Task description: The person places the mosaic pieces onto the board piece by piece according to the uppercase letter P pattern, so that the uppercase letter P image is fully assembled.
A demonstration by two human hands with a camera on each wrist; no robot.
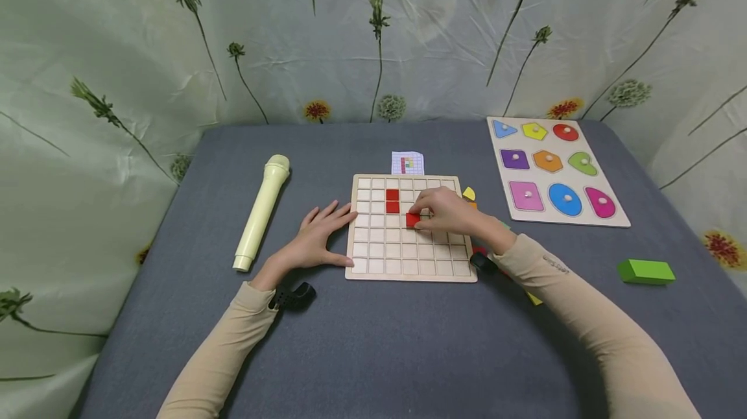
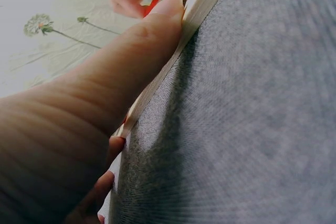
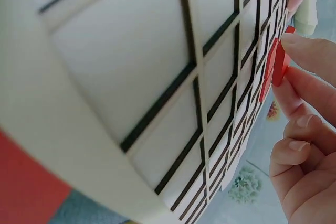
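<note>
Beige cloth sleeves [image 1: 589, 322] are being shown nearest the camera, at the lower left and lower right of the head view. Near the centre, a small red square tile [image 1: 412, 220] is being pinched between thumb and fingers by the right hand [image 1: 446, 210], over a pale wooden grid board [image 1: 410, 278]; whether the board is being touched by the tile cannot be told. Left of centre, the board's left edge is being touched by the left hand [image 1: 318, 237], its fingers being spread. Two flat red square tiles [image 1: 392, 195] are being held in the board's upper cells. Just above its top edge, a white paper card with a coloured grid [image 1: 408, 163] is being displayed. At left, a pale yellow microphone-shaped stick [image 1: 262, 211], at upper right, a white board of coloured knobbed shapes [image 1: 537, 176], and at right, a green rectangular block [image 1: 646, 272] are being supported by a blue-grey cloth-covered table [image 1: 362, 354].
</note>
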